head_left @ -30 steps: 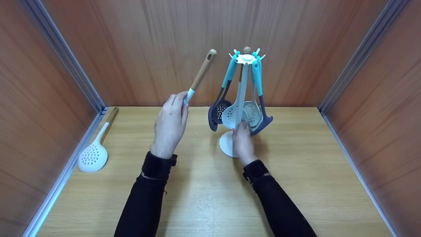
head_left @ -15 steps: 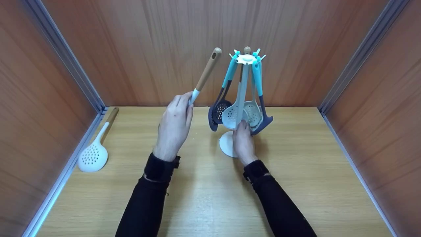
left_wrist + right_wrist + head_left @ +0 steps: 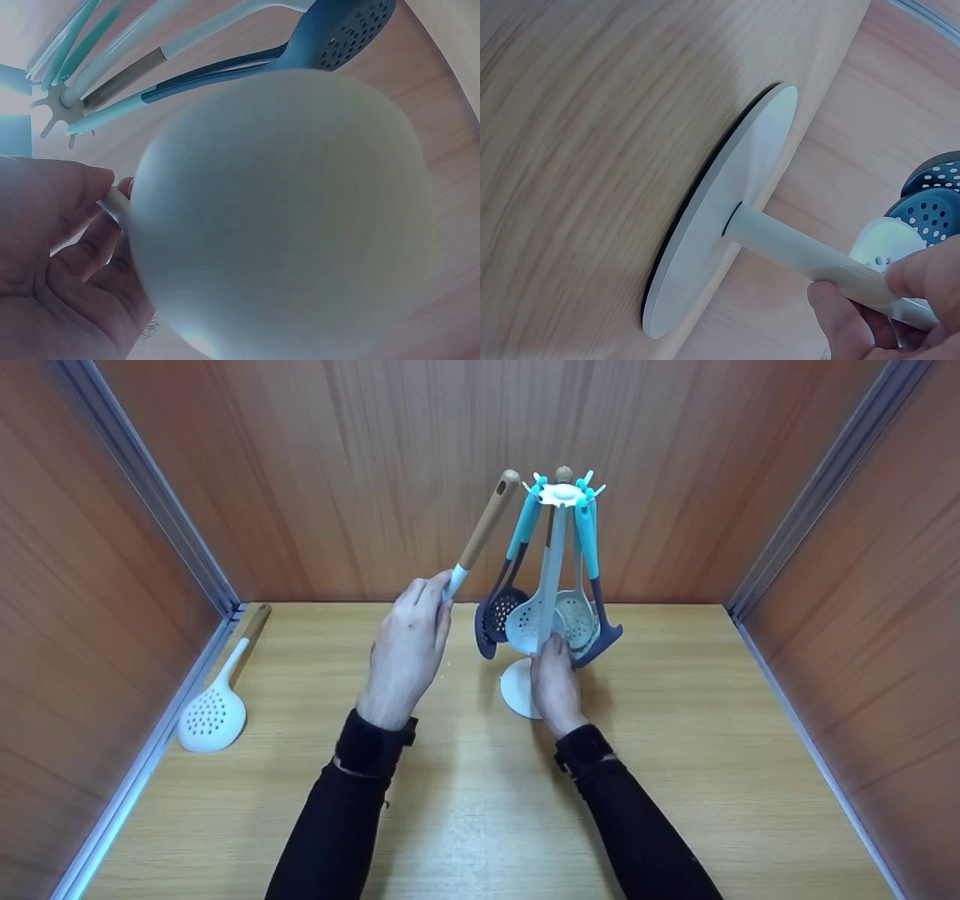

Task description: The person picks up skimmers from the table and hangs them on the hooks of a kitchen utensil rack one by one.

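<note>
My left hand [image 3: 409, 649] pinches a white ladle [image 3: 285, 217] by its neck. The ladle's wooden handle [image 3: 489, 519] slants up and to the right, its top near the hooks of the utensil stand. In the left wrist view the smooth, rounded bowl fills much of the picture; in the head view the hand hides it. My right hand [image 3: 555, 682] grips the pole [image 3: 787, 244] of the white utensil stand low down, above its round base [image 3: 516, 690]. Several utensils hang from the stand, among them a dark perforated skimmer [image 3: 504, 613] and a white perforated skimmer [image 3: 525, 622].
A white skimmer [image 3: 214, 718] with a wooden handle lies on the table at the left, alongside the left wall [image 3: 90, 607]. Wood-grain panels enclose the table at the back and both sides. The stand is close to the back panel [image 3: 375, 480].
My left hand has moved to the right with the ladle, bringing its handle top close to the stand's hooks. The right hand and the stand have stayed in place.
</note>
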`<state>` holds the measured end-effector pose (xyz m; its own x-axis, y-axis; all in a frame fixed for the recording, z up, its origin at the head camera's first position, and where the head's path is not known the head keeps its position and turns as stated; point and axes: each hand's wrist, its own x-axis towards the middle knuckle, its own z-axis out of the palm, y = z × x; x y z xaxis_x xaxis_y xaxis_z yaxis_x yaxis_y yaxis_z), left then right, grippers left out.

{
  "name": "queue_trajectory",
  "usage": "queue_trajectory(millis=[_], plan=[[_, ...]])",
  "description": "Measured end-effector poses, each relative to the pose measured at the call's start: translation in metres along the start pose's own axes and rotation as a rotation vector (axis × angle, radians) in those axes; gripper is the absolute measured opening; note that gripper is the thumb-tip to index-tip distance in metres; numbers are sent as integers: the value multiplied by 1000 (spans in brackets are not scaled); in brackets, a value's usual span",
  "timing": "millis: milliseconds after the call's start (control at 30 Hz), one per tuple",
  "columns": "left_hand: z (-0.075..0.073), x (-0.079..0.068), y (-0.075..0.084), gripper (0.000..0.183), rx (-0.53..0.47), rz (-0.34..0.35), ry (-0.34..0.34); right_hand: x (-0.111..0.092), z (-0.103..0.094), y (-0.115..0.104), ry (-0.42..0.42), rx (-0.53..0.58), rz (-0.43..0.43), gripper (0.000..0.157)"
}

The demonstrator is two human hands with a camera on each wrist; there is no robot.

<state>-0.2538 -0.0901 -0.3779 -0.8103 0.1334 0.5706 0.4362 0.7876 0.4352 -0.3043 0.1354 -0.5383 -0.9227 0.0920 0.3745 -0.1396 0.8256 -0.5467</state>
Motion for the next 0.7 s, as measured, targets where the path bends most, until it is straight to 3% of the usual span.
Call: queue_trajectory(millis=[200,700], plan=[[3,0,3,36,-5,39,14,-2,0,0,21,2,-21,34],[9,2,9,37,-1,40,-20,1,-2,0,-25,25,14,36]])
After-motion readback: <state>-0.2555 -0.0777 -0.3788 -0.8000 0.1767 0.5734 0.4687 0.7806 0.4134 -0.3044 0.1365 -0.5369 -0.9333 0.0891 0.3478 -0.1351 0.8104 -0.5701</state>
